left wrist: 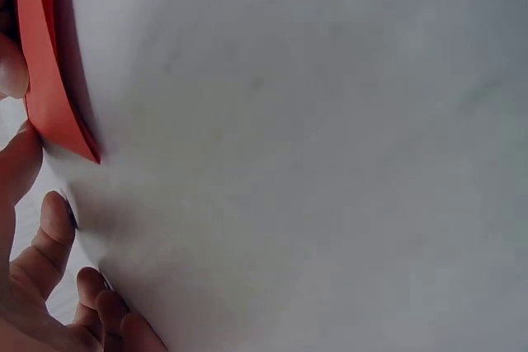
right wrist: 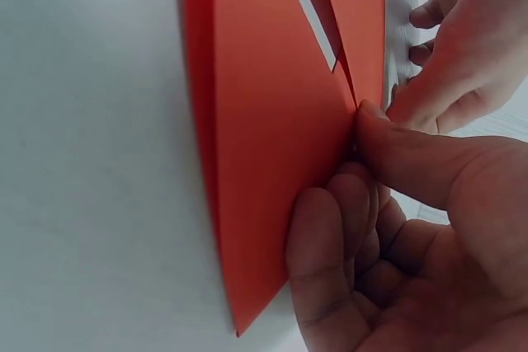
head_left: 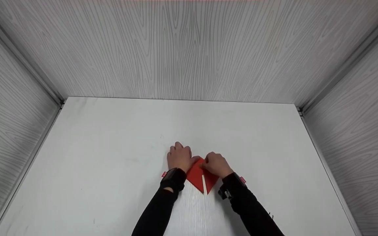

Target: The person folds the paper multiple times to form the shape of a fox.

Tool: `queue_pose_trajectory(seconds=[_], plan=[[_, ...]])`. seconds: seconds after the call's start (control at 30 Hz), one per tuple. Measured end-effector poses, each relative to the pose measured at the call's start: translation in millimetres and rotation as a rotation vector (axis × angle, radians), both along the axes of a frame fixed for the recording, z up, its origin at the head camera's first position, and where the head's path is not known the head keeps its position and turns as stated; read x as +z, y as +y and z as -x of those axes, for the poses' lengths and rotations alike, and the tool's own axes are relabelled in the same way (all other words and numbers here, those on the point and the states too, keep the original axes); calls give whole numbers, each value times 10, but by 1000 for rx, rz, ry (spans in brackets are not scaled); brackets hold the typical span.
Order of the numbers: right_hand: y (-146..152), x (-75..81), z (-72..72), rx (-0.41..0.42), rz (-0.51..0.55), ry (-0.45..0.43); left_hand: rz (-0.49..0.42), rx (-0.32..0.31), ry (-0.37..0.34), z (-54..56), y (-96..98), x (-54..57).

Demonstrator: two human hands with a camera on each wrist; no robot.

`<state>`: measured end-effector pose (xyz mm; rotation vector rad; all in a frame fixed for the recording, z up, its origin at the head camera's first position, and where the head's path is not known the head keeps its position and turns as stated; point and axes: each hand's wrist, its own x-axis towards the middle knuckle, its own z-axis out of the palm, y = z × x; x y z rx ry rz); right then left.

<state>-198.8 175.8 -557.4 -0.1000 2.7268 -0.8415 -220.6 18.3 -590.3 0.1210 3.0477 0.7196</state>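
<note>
A folded piece of red paper (head_left: 195, 176) lies on the white table in front of me, its two flaps parted by a narrow slit at the near end. My left hand (head_left: 179, 158) rests at the paper's left side, fingers loosely spread on the tabletop. Its thumb (left wrist: 18, 166) touches the paper's edge in the left wrist view. With thumb and curled fingers, my right hand (right wrist: 412, 220) pinches the red paper (right wrist: 268, 121) close to the slit's inner end. Behind it, the left hand shows at the upper right of that view. Part of the paper is hidden under the right hand.
The white tabletop (head_left: 110, 137) stretches around both hands. Grey wood-grained panels enclose it: a back panel (head_left: 182, 52), a left panel (head_left: 11, 108) and a right panel (head_left: 356, 114). Dark bands with small devices sit on both wrists.
</note>
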Motion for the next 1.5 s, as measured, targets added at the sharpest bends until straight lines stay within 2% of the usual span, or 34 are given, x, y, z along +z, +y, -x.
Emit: queue_pose_trajectory(seconds=[0.23, 0.5, 0.73, 0.97, 1.2, 1.5], plan=[[-17, 2, 2, 2, 17, 1, -89, -66, -5, -105, -177, 58], [-38, 7, -21, 7, -7, -1, -128, -134, -11, -281, -437, 50], [-31, -2, -39, 9, -5, -1, -148, -155, -31, -375, -534, 56], [-15, -11, -20, 17, 5, 3, -152, -185, -64, -361, -560, 102], [-23, -47, 0, 4, 3, -23, -173, -213, -140, -334, -598, 169], [-12, -67, -18, 9, 20, 12, -175, -226, -152, -319, -619, 159]])
